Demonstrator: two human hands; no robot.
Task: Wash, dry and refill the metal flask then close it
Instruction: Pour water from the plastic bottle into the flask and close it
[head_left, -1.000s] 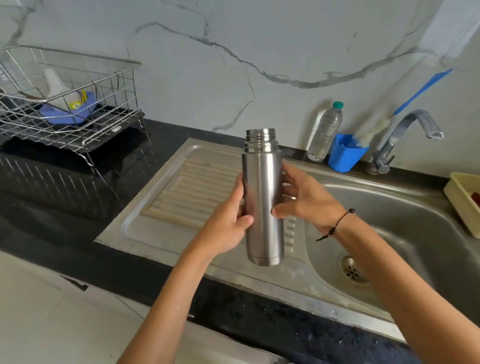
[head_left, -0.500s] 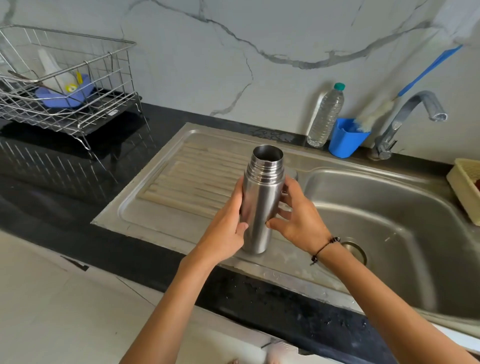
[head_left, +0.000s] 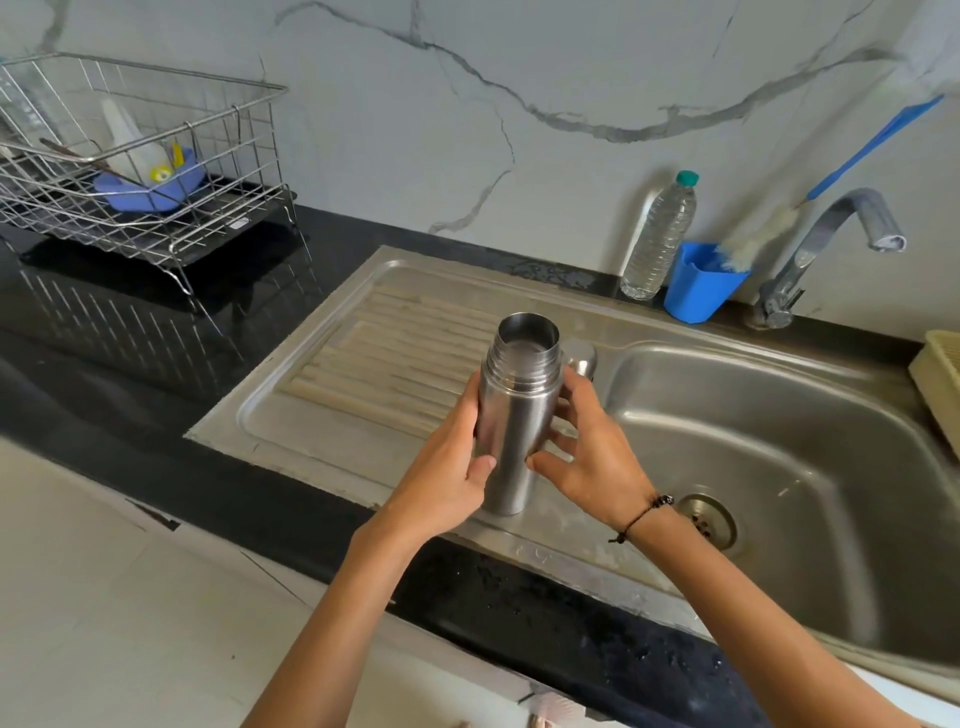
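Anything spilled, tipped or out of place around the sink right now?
Nothing stands out. The flask stands upright with its mouth open on the drainboard, held by the left hand and right hand. Its cap sits just behind. Only scattered water droplets on the black counter edge.

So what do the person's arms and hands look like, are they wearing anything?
Both arms are bare from the bottom edge of the picture to the fingers: no sleeves and no gloves. The right hand has a thin black cord bracelet with small dark beads round its wrist, a short knotted end hanging off it. The left hand and its wrist wear nothing. No rings or watch show.
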